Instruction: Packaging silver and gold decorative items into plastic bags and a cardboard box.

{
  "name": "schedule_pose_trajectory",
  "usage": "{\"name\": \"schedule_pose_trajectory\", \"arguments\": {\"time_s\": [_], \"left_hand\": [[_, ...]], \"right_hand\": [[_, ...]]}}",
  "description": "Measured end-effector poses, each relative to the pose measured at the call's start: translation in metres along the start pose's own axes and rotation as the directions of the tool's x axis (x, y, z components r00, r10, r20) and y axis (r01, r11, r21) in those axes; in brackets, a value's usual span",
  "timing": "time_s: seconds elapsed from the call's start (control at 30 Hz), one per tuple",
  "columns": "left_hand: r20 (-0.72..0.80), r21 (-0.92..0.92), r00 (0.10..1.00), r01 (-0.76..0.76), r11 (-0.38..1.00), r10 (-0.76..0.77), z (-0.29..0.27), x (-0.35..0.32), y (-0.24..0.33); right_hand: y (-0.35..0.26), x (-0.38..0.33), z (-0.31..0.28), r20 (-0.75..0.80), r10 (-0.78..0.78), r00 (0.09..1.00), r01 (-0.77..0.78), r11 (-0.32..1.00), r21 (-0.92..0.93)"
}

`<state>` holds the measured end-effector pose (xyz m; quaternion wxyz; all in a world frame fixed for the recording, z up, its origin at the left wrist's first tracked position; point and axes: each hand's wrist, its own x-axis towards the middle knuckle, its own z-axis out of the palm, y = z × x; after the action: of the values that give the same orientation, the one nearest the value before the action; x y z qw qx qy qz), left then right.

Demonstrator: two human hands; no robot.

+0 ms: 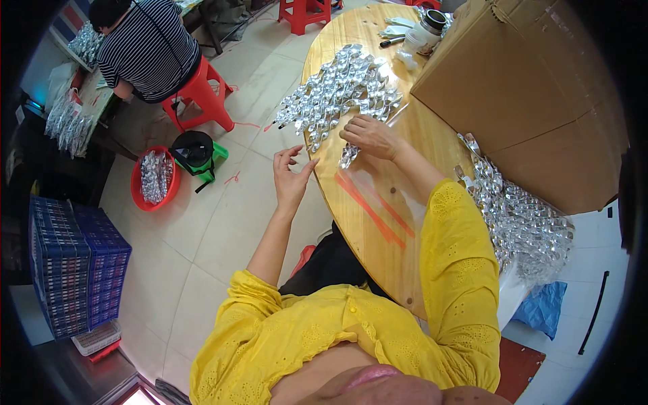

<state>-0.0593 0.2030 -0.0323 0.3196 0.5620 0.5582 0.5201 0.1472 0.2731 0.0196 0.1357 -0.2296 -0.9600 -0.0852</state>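
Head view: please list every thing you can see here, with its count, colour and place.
silver packets: one heap, silver, on the table ahead
second heap of packets: one, silver, right of the table
table: one, round, light wood
cardboard box: one, brown, on the table's right side
basin: one, red, on the floor, holds silver packets
stools: at least two, red, far side
crates: one stack, blue, left
co-worker: one, striped shirt, seated
left hand: open, off the table's edge, holds nothing
right hand: on the heap's near edge, grip unclear

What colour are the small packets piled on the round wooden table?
Shiny silver, like foil; the packets show best in the head view, under the right hand.
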Motion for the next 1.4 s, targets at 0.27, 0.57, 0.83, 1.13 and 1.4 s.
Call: {"name": "schedule_pose_trajectory", "arguments": {"time_s": [0.27,0.57,0.83,1.13,1.4], "left_hand": [[0.003,0.332,0.97,-0.229,0.915,0.241,0.009,0.019,-0.001],[0.056,0.247,0.966,-0.257,0.934,0.251,0.013,0.006,0.017],[0.205,0.137,0.945,-0.285,0.949,0.254,0.01,-0.004,0.012],[-0.05,0.07,0.991,-0.123,0.99,0.126,-0.004,-0.005,0.024],[-0.024,0.055,0.953,-0.301,0.952,0.302,0.014,0.019,0.014]], "right_hand": [[-0.001,-0.007,-0.015,-0.053,-0.02,0.998,0.019,1.0,-0.01],[-0.005,0.004,-0.003,-0.025,0.008,1.0,-0.01,0.998,-0.055],[-0.009,0.002,0.004,-0.029,-0.02,0.999,0.02,1.0,0.02],[-0.01,-0.012,0.003,-0.111,-0.037,0.993,0.047,0.995,0.092],[-0.013,-0.012,-0.003,-0.099,-0.047,0.994,0.053,0.997,0.056]]}}
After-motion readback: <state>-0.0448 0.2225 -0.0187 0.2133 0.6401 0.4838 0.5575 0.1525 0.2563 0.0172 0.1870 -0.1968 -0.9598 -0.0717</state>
